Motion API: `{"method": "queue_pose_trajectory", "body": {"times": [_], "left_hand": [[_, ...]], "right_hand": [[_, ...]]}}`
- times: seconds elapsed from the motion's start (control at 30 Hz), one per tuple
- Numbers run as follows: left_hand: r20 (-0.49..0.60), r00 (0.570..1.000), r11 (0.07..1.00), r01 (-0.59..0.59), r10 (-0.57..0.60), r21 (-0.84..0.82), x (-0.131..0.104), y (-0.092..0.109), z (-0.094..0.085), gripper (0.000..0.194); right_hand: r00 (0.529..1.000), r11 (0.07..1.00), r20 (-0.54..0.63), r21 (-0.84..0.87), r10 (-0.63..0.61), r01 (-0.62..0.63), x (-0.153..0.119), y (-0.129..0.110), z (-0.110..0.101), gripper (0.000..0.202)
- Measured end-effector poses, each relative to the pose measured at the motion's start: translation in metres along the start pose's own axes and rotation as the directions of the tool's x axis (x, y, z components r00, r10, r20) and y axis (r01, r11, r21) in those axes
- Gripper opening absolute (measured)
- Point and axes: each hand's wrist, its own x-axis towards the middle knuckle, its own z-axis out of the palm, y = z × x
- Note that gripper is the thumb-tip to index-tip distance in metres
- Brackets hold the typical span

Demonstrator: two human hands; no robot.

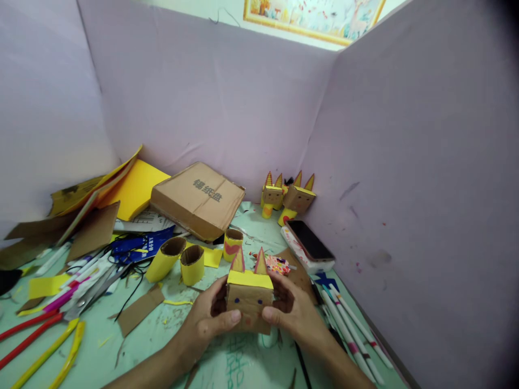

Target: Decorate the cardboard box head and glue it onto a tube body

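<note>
Between my two hands is a small cardboard box head (250, 297) with a yellow top, two pointed ears edged in red, dark dot eyes and a reddish mark below them. My left hand (211, 313) grips its left side, thumb on the front face. On the opposite side my right hand (294, 308) holds it the same way; the other fingers are partly hidden behind it. Just beyond stands a yellow cardboard tube (233, 246) with a red heart shape. Two plain yellow tubes, one leaning (166, 259) and one upright (192, 266), are to the left.
Finished-looking cardboard figures (298, 200) stand in the back right corner. A phone (310, 240) rests on a white pack, with several markers (352, 329) nearer. Scissors (60, 319), cardboard scraps (140, 310) and a brown box (198, 197) lie left. Pale partitions enclose the table.
</note>
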Motion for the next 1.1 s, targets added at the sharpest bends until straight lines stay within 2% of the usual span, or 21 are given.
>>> {"method": "queue_pose_trajectory", "body": {"times": [0.13, 0.2, 0.27, 0.3, 0.33, 0.4, 0.47, 0.5, 0.57, 0.63, 0.83, 0.9, 1.1], "left_hand": [[0.042, 0.999, 1.0, -0.013, 0.014, -0.023, 0.001, -0.004, 0.0, 0.072], [0.014, 1.0, 0.999, -0.026, 0.026, -0.024, -0.001, -0.005, 0.0, 0.072], [-0.091, 0.995, 0.999, -0.045, 0.045, -0.002, -0.003, -0.005, 0.0, 0.072], [-0.156, 0.986, 0.998, -0.053, 0.055, 0.015, -0.005, -0.004, 0.0, 0.072], [-0.216, 0.974, 0.998, -0.057, 0.063, 0.033, -0.006, -0.004, 0.0, 0.074], [-0.312, 0.948, 0.997, -0.052, 0.07, 0.064, -0.008, -0.002, -0.001, 0.079], [-0.365, 0.929, 0.996, -0.031, 0.058, 0.08, -0.008, 0.001, 0.0, 0.085], [-0.381, 0.923, 0.996, -0.016, 0.047, 0.085, -0.007, 0.002, 0.001, 0.088], [-0.403, 0.915, 0.995, 0.016, 0.024, 0.095, -0.005, 0.004, 0.003, 0.092], [-0.416, 0.909, 0.994, 0.037, 0.009, 0.103, -0.003, 0.004, 0.004, 0.093], [-0.446, 0.895, 0.994, 0.04, 0.008, 0.099, -0.001, -0.005, -0.001, 0.083], [-0.458, 0.889, 0.996, 0.052, -0.012, 0.074, -0.001, -0.005, 0.002, 0.08], [-0.442, 0.889, 0.993, 0.114, -0.118, -0.036, -0.003, 0.003, 0.012, 0.076]], "right_hand": [[1.0, 1.0, 0.001, -0.009, -0.02, 0.02, 0.001, 0.001, 0.0, 0.079], [0.999, 1.0, -0.022, 0.002, -0.024, 0.024, 0.001, -0.001, -0.004, 0.077], [0.987, 0.998, -0.143, -0.001, -0.066, 0.067, 0.001, -0.006, -0.012, 0.068], [0.964, 0.994, -0.241, -0.014, -0.109, 0.109, 0.001, -0.01, -0.018, 0.062], [0.919, 0.986, -0.357, -0.036, -0.165, 0.163, 0.0, -0.014, -0.025, 0.054], [0.77, 0.961, -0.581, -0.095, -0.265, 0.259, -0.003, -0.024, -0.038, 0.042], [0.607, 0.937, -0.727, -0.151, -0.321, 0.315, -0.006, -0.032, -0.05, 0.034], [0.547, 0.928, -0.766, -0.173, -0.338, 0.33, -0.007, -0.035, -0.054, 0.031], [0.499, 0.923, -0.794, -0.196, -0.347, 0.331, -0.008, -0.037, -0.059, 0.026], [0.504, 0.935, -0.798, -0.205, -0.331, 0.291, -0.008, -0.036, -0.059, 0.025], [0.592, 0.958, -0.757, -0.27, -0.275, 0.099, -0.004, -0.027, -0.055, 0.03], [0.589, 0.954, -0.763, -0.296, -0.267, 0.048, -0.003, -0.026, -0.054, 0.03], [0.532, 0.952, -0.822, -0.293, -0.204, -0.087, -0.003, -0.018, -0.059, 0.033]]}}
